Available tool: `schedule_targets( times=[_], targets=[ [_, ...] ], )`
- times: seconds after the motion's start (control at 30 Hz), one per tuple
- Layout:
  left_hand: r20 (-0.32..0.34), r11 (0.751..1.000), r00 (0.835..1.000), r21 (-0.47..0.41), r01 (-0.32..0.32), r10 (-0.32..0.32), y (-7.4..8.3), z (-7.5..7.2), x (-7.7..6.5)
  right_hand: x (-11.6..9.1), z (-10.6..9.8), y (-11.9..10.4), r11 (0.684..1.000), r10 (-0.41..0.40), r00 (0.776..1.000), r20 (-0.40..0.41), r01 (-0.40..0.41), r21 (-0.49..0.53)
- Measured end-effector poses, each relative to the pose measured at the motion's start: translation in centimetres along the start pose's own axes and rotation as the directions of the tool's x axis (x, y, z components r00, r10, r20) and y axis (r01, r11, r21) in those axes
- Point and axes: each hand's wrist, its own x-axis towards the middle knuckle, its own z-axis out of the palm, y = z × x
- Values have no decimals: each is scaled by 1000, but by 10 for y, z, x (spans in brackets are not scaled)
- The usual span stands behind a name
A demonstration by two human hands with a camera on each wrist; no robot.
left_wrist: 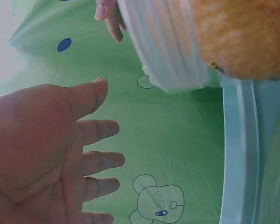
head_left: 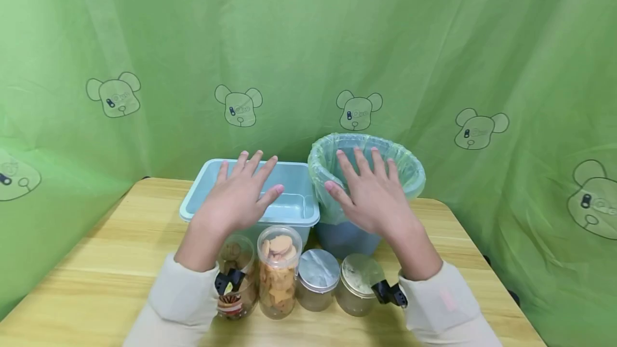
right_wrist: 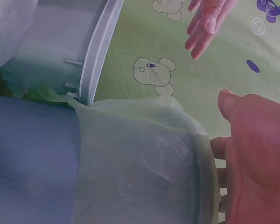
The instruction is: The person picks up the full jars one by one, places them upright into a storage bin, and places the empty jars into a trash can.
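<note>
Both hands are raised with fingers spread and nothing in them. In the head view my left hand point(head_left: 237, 194) overlaps the light blue rectangular basin point(head_left: 294, 174), and its palm faces away from me. My right hand point(head_left: 373, 197) overlaps the round blue bin point(head_left: 344, 240), whose rim is lined with a thin green plastic bag point(head_left: 412, 167). Below the hands stand a clear jar of orange cookies point(head_left: 278, 283), another clear jar with brown contents point(head_left: 246, 296) partly behind the left wrist, and two short jars: one with a silver lid point(head_left: 318, 269), one with a pale lid point(head_left: 359, 277).
The jars form a row on the wooden table point(head_left: 96, 261), in front of the basin and bin. A green curtain point(head_left: 299, 25) printed with bear heads hangs close behind and at both sides. Small black devices point(head_left: 229, 281) are strapped at the wrists.
</note>
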Motion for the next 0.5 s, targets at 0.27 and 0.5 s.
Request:
schedule_targets(
  times=[0.27,0.5],
  targets=[
    [-6,1000,1000,10,-8,8,-10,-6,-6,4,3,-4,996,-90,993,-72,88,-22],
    [-6,1000,1000,-2,-17,17,-25,-11,-17,6,4,-10,975,-218,954,-208,223,0]
  ],
)
